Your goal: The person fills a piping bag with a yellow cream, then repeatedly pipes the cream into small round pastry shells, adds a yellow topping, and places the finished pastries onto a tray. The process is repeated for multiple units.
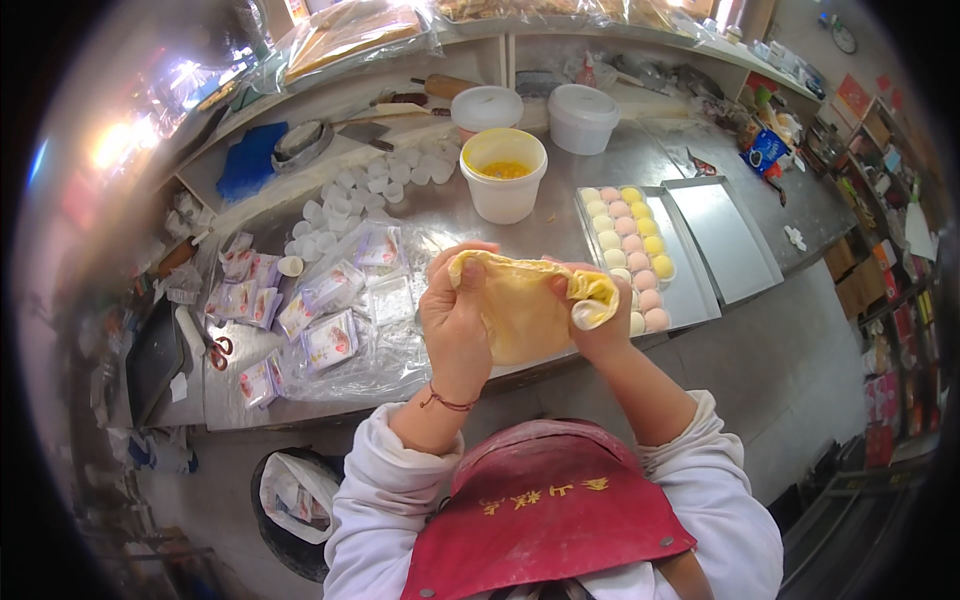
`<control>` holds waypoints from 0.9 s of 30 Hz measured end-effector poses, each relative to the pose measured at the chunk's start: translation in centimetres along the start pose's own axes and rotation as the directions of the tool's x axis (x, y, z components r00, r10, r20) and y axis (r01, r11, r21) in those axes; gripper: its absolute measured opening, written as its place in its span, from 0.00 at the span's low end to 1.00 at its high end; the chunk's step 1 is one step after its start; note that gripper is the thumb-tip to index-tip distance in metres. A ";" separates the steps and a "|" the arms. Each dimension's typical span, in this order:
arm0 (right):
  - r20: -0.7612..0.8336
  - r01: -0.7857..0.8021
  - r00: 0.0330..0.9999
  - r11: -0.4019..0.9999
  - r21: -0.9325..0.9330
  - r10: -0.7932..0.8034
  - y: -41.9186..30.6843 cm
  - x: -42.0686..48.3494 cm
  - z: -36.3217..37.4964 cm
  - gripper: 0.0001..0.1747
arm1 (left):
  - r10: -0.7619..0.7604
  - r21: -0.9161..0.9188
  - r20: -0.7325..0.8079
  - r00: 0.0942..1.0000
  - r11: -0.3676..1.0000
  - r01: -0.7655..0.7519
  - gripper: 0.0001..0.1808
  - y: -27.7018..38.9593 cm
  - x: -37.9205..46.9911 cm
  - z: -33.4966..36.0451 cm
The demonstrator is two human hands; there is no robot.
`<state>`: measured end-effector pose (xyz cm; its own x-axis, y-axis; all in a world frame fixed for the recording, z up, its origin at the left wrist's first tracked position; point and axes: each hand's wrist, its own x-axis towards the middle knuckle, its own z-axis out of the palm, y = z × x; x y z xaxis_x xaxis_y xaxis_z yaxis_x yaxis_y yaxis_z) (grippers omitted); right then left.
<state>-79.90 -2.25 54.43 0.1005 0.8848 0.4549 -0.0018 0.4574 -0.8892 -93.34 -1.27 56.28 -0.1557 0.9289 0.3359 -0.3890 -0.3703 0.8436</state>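
Note:
Both hands hold up a limp, translucent, pale-yellow sheet or bag above the front edge of the steel table. Its upper rim is smeared yellow, and I cannot tell whether it is a bag or a flat sheet. My left hand pinches the upper left corner, thumb on the near side. My right hand grips the right side, where the material bunches into a yellow fold with a whitish end. Beyond them stands an uncovered white plastic tub with yellow paste inside and smears on its rim.
Cream, pink and yellow balls fill clear packs on a metal tray, beside another tray. Two lidded tubs stand behind. At left are small white cups, printed sachets, plastic film and scissors. A lined bin stands below.

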 end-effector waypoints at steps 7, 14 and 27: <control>0.216 0.011 0.976 1.000 -0.020 -0.007 0.9 0.7 -0.9 0.18 | -0.152 -0.130 0.137 0.979 0.977 0.170 0.10 -0.8 -0.8 0.6; 0.063 -0.084 0.995 0.996 0.012 0.083 0.2 -0.5 0.5 0.13 | -0.092 0.035 0.094 0.991 0.995 0.089 0.10 -1.0 -1.4 0.8; -0.002 0.201 0.979 0.976 -0.087 -0.202 0.9 -0.1 -0.5 0.10 | 0.016 0.190 0.241 0.970 0.980 -0.063 0.10 -0.1 -0.7 0.1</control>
<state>-79.37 -1.92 53.54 0.1005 0.7739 0.6253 0.1054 0.6167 -0.7801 -93.13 -1.87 56.03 0.0612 0.8959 0.4401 -0.1984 -0.4212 0.8850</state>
